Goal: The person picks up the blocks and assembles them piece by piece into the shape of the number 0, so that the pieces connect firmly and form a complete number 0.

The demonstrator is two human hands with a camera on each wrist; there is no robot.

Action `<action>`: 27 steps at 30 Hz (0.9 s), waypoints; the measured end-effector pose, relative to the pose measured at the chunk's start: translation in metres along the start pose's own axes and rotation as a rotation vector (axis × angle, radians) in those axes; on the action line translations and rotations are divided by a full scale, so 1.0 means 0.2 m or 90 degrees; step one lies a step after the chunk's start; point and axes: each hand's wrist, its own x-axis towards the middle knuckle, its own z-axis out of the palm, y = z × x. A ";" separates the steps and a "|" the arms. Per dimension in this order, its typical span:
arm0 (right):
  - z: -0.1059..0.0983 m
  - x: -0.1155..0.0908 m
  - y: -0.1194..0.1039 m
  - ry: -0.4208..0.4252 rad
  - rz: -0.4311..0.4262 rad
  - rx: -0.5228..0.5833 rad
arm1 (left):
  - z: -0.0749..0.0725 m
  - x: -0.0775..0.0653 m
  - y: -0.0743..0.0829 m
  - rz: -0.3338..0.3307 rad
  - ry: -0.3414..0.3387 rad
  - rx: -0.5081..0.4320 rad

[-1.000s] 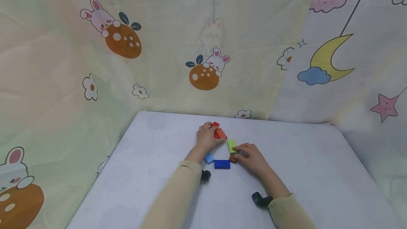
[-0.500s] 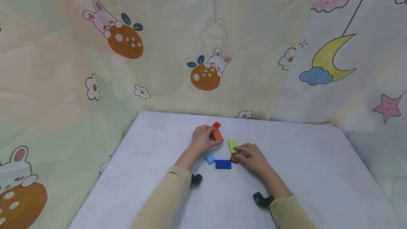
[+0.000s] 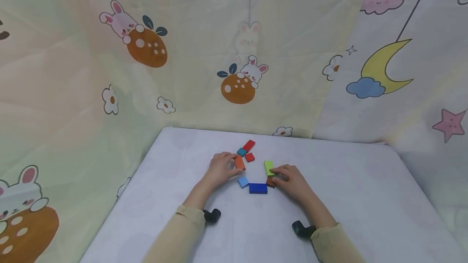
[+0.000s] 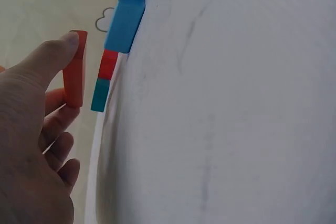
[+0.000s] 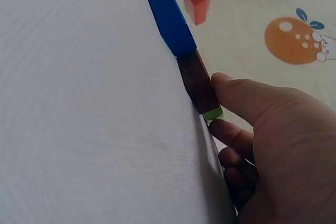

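Eight blocks on show in the head view, and the one that's just moved is the orange block (image 3: 239,162). The left hand (image 3: 218,169) has it pinched between thumb and fingers and has brought it back from the far red block (image 3: 250,145) to the loop's left side. That's uncovered the teal block (image 3: 241,152) and the small red block (image 3: 250,157). So orange now sits between teal and the light blue block (image 3: 243,182), with a gap to the light blue one. The dark blue block (image 3: 258,188) lies along the near side of the table (image 3: 329,165) layout. The right hand (image 3: 291,182) hasn't really shifted: it's at the brown block (image 3: 270,182) and lime block (image 3: 268,167).

Left wrist view: thumb on one end of orange, fingers at the other, snug hold, and it looks lifted to me.

Right wrist view: thumb against brown, index by the sliver of lime, small gap between the tips. Can't tell if that's a real grip or just steadying. My read: right side's basically settled, left side's where the work is.
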 end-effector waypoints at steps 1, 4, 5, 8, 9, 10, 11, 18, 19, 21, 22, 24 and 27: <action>0.00 0.00 0.00 0.000 -0.001 0.001 | 0.00 -0.01 -0.01 -0.004 -0.006 -0.012; 0.00 0.00 0.01 0.000 -0.001 0.004 | 0.02 -0.03 -0.04 -0.012 -0.021 -0.029; 0.01 0.00 0.01 -0.001 -0.001 0.005 | 0.02 -0.03 -0.05 -0.012 -0.025 -0.030; 0.01 0.00 0.01 0.000 -0.003 0.007 | 0.04 -0.04 -0.07 -0.005 -0.027 -0.027; 0.01 0.00 0.02 0.001 -0.004 0.005 | 0.05 -0.04 -0.07 -0.003 -0.026 -0.026; 0.01 0.00 0.02 0.002 -0.005 0.004 | 0.05 -0.05 -0.07 -0.001 -0.024 -0.028; 0.01 0.00 0.02 0.003 -0.005 0.004 | 0.05 -0.05 -0.07 0.001 -0.023 -0.031; 0.00 0.00 0.00 0.003 -0.007 0.006 | 0.05 -0.06 -0.07 0.022 -0.018 -0.015; -0.01 0.00 0.00 0.002 -0.006 0.008 | 0.05 -0.06 -0.07 0.027 -0.021 -0.011; -0.01 0.00 -0.01 0.001 -0.006 0.010 | 0.05 -0.06 -0.08 0.042 -0.028 -0.005; -0.01 0.00 -0.01 0.000 -0.006 0.011 | 0.05 -0.06 -0.09 0.045 -0.033 -0.005; -0.01 0.00 0.00 -0.001 -0.005 0.010 | 0.06 -0.06 -0.11 0.052 -0.040 -0.004; -0.01 0.00 0.00 -0.002 -0.005 0.008 | 0.06 -0.06 -0.12 0.056 -0.043 -0.002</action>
